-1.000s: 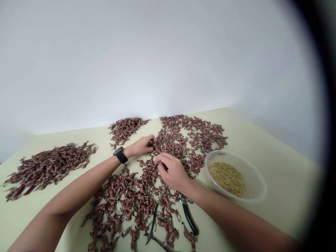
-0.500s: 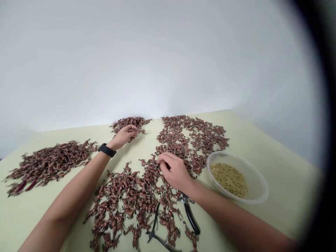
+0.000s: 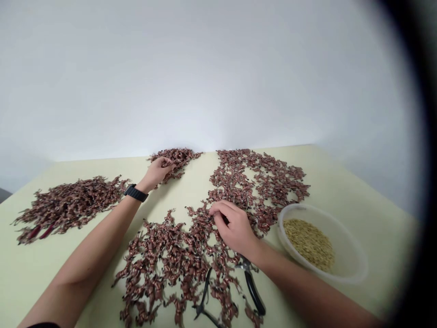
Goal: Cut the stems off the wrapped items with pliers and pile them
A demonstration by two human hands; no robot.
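Small brown horse-like figurines with dark ends lie in several groups on the pale yellow table. My left hand (image 3: 159,172), with a black watch (image 3: 135,193) on its wrist, reaches to the back pile (image 3: 182,157). Its fingers are bent together at the pile's near side; what they hold cannot be made out. My right hand (image 3: 235,225) is curled, thumb and fingertips close together, over the middle of the spread-out figurines (image 3: 184,259). Whatever its fingertips pinch is hidden. Two black-handled pliers or cutters lie just below it: one pair (image 3: 252,289) to the right, another (image 3: 204,300) to the left.
A translucent oval tub (image 3: 355,269) with yellowish small pieces (image 3: 309,243) stands at the right. A heaped figurine pile (image 3: 75,202) lies left, with dark red handles (image 3: 41,231) at its near edge. More figurines (image 3: 259,180) spread at the back right, before the white wall (image 3: 218,73).
My left hand has drawn slightly left and up against the back pile; the figurine sticking out past its fingertips no longer shows there. The view has shifted slightly; my right hand stays curled over the figurines.
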